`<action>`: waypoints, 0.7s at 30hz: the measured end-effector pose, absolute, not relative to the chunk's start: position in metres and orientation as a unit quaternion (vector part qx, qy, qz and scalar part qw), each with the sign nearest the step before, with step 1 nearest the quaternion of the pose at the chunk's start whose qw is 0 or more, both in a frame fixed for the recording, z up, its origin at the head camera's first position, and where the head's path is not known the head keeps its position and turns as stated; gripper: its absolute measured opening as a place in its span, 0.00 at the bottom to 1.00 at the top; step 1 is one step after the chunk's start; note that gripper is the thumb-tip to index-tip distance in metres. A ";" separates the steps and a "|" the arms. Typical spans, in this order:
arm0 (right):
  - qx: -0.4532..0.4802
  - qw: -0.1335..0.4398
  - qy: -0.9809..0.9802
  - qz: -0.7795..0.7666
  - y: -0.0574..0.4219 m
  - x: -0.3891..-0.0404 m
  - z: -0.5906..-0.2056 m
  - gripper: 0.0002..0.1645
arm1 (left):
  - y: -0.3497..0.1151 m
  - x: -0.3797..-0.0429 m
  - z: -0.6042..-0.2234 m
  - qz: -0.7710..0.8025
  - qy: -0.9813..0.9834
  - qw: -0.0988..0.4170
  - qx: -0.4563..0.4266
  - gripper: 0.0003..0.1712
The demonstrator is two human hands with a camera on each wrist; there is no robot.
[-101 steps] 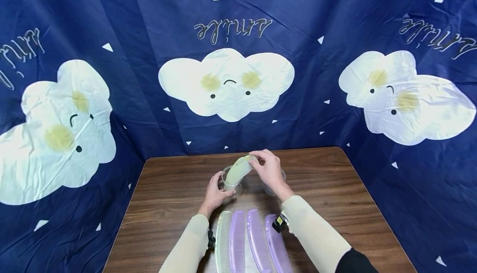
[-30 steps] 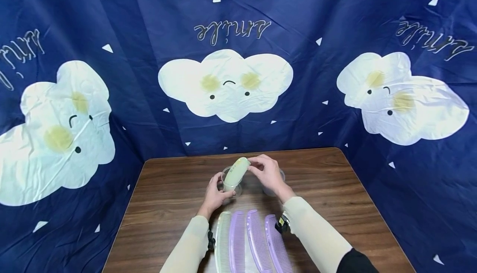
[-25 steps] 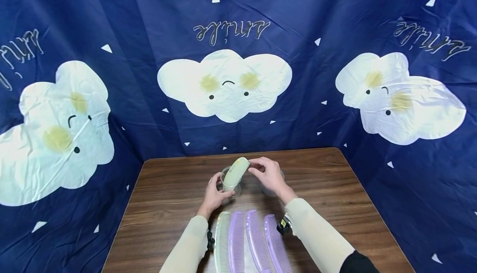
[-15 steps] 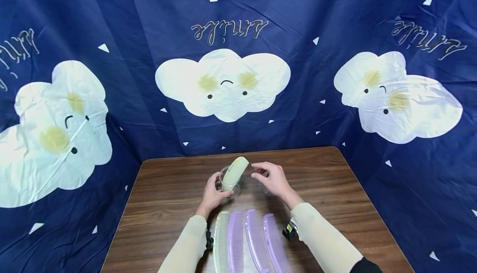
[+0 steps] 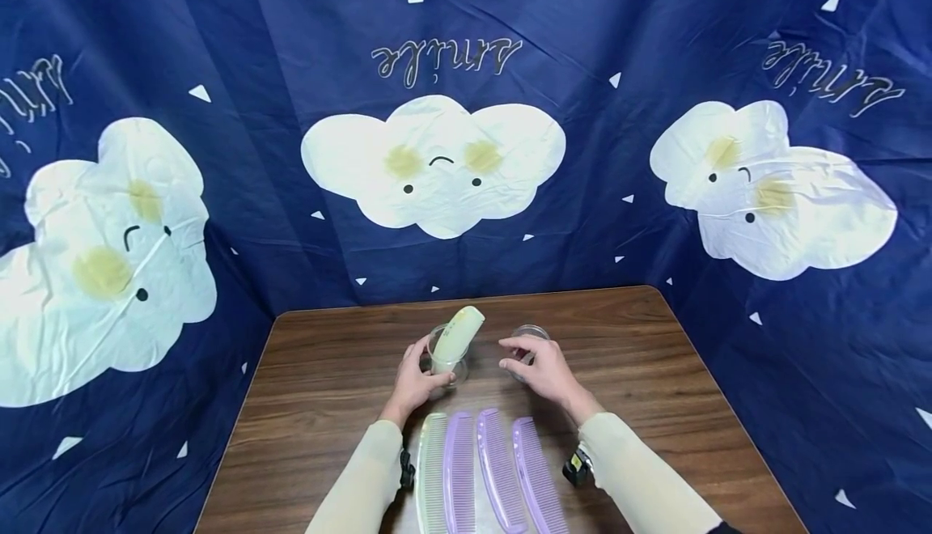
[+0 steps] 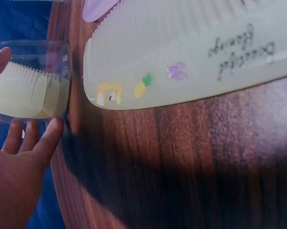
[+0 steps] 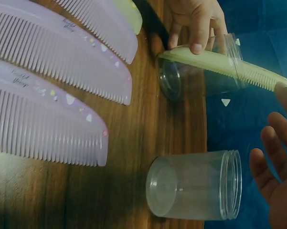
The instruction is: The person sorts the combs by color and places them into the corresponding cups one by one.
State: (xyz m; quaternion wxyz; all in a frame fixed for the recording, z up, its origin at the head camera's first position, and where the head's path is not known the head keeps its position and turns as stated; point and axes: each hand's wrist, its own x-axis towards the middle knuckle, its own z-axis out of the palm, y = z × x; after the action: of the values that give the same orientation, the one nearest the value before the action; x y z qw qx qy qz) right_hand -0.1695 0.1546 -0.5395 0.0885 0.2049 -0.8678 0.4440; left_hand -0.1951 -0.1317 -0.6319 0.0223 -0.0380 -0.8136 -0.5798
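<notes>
My left hand [image 5: 412,380] holds a clear plastic jar [image 7: 169,86], thumb on one side and fingers on the other. Inside the jar leans a pale green comb [image 5: 460,335], its upper end sticking out past the rim toward the right. Layered edges show through the wall in the left wrist view; I cannot tell whether more than one comb is inside. My right hand [image 5: 548,370] is apart from the comb, fingers loosely bent and holding nothing. It hovers by a second clear jar [image 7: 196,185], which stands upright and partly hidden behind it in the head view.
Toward the front of the wooden table [image 5: 328,404] lie another pale green comb [image 5: 433,469] and three purple combs, the leftmost purple comb [image 5: 459,469] beside the green one. A blue curtain [image 5: 612,251] with clouds hangs behind and at both sides.
My right hand lowered the green comb further into the jar, let it go, and drew back to the right beside the second jar. My left hand keeps its hold on the jar.
</notes>
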 end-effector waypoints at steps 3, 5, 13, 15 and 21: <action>0.218 0.086 -0.864 0.446 0.159 -0.166 -0.543 0.19 | -0.131 -0.195 -0.630 -0.582 -0.812 0.020 -0.034 0.55; 0.230 0.087 -0.862 0.443 0.162 -0.165 -0.546 0.20 | -0.131 -0.195 -0.630 -0.583 -0.812 0.020 -0.035 0.55; 0.247 0.060 -0.868 0.428 0.177 -0.154 -0.559 0.22 | -0.131 -0.195 -0.630 -0.581 -0.813 0.020 -0.033 0.55; 0.247 0.053 -0.869 0.426 0.180 -0.151 -0.564 0.22 | -0.131 -0.195 -0.629 -0.582 -0.812 0.018 -0.031 0.55; 0.246 0.034 -0.872 0.422 0.186 -0.145 -0.575 0.23 | -0.131 -0.195 -0.631 -0.579 -0.814 0.021 -0.031 0.55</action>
State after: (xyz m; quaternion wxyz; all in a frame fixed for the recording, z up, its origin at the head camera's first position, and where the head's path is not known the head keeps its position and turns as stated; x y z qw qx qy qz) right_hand -0.1454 0.1861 -0.5752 0.0344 0.2461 -0.8719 0.4219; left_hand -0.1948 -0.1311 -0.6306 0.0212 -0.0313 -0.8144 -0.5791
